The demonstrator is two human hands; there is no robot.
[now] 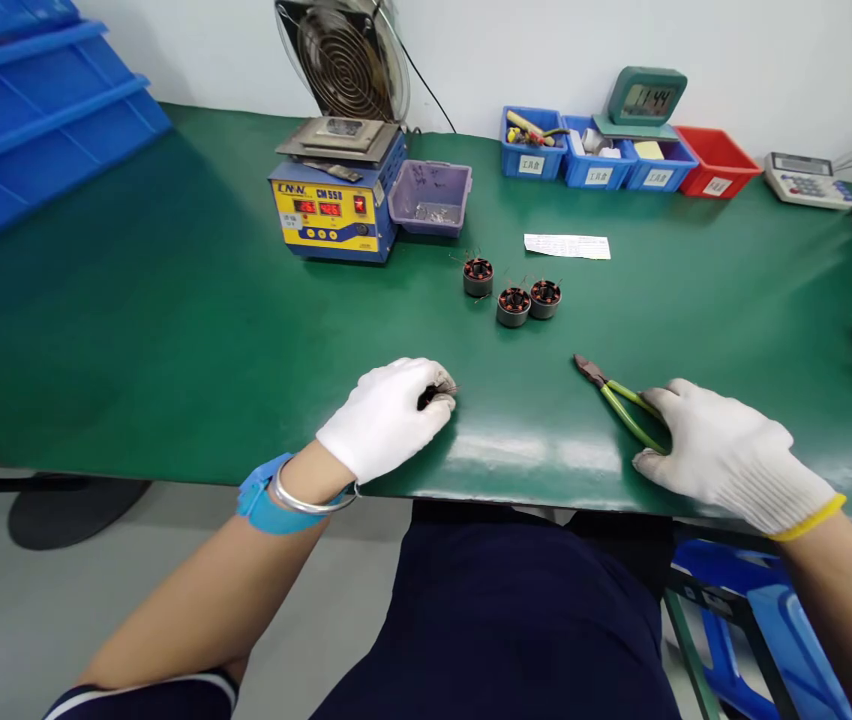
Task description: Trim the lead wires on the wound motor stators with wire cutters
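Three wire coils (514,307) stand on the green table (208,330). The left hand (390,415) is curled around one dark part (428,398), mostly hidden. The right hand (718,450) touches the handles of the lying pliers (605,384); whether it grips them, I cannot tell.
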